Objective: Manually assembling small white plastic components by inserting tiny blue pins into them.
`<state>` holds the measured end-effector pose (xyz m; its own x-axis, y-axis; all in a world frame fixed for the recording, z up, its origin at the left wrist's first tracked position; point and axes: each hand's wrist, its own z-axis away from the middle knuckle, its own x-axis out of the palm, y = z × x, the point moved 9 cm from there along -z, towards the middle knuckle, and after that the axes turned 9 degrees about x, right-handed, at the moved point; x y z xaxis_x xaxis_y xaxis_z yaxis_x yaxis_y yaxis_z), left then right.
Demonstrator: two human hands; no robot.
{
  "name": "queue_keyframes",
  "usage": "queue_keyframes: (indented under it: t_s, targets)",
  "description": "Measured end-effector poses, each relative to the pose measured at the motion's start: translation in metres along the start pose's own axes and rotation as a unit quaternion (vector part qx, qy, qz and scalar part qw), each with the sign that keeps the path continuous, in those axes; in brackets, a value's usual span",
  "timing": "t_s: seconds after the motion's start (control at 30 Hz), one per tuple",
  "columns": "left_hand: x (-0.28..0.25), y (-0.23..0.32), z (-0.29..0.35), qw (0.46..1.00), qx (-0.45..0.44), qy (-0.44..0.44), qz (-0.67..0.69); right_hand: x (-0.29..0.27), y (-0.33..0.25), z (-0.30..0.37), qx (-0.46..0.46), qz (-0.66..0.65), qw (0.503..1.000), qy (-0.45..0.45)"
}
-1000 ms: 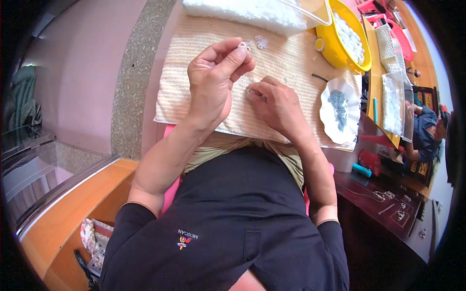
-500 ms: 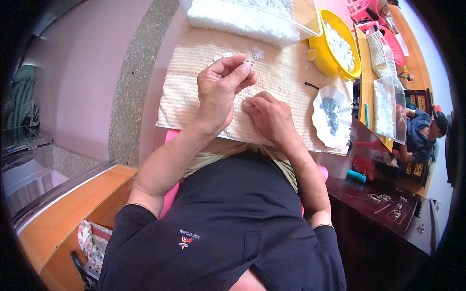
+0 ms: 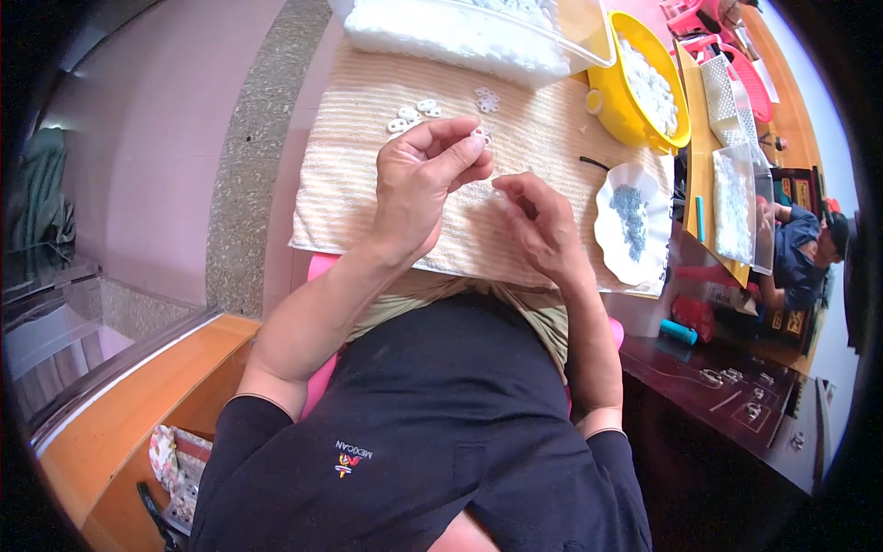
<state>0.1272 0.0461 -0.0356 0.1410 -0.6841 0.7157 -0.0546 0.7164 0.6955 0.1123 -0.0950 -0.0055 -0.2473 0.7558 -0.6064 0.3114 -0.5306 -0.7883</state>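
Above a striped cream towel [image 3: 359,184], my left hand [image 3: 409,189] pinches a small white plastic piece [image 3: 483,138] between thumb and fingertips. My right hand [image 3: 544,228] is just to its right and lower, apart from that piece. Its thumb and fingers are drawn in, and whatever they may hold is too small to make out. Beyond my left hand lie several white looped plastic pieces [image 3: 404,120], with a small white cluster [image 3: 487,99] farther right. A fluted white dish [image 3: 612,253] of tiny dark grey parts stands right of my right hand.
A clear bin [image 3: 589,60] of white pieces stands at the far edge, beside a yellow basin [image 3: 682,124] holding more. A short black stick [image 3: 593,162] lies near the dish. Rightward, another person [image 3: 796,248] sits by a clear tray [image 3: 733,207] on a wooden table.
My right hand has shifted right and its fingers have lifted off the towel. My left hand has dipped slightly toward me, still pinching the white piece, uncovering more of the loose pieces behind it.
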Motion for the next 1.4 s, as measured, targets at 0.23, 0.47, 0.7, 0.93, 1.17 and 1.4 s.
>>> queue_keyframes:
  t_s: [0.23, 0.47, 0.7, 0.93, 1.17, 1.4]
  targets:
    - [0.005, -0.017, 0.006, 0.998, -0.060, -0.022, -0.024, 0.000, 0.046, 0.008, 0.198, -0.275, 0.940, -0.036]
    - [0.006, -0.032, 0.011, 0.991, -0.107, -0.065, -0.047, -0.010, 0.056, 0.013, 0.179, -0.345, 0.921, 0.006]
    - [0.008, -0.040, 0.016, 0.985, -0.140, -0.081, -0.064, -0.012, 0.066, 0.013, 0.183, -0.336, 0.924, 0.000]
    - [0.007, -0.045, 0.016, 0.982, -0.153, -0.076, -0.079, -0.011, 0.070, 0.012, 0.197, -0.346, 0.917, -0.008]
    - [0.007, -0.049, 0.017, 0.979, -0.164, -0.077, -0.089, -0.011, 0.072, 0.013, 0.213, -0.377, 0.901, -0.006]
    - [0.005, -0.050, 0.017, 0.978, -0.165, -0.079, -0.099, -0.013, 0.072, 0.014, 0.196, -0.390, 0.900, -0.002]
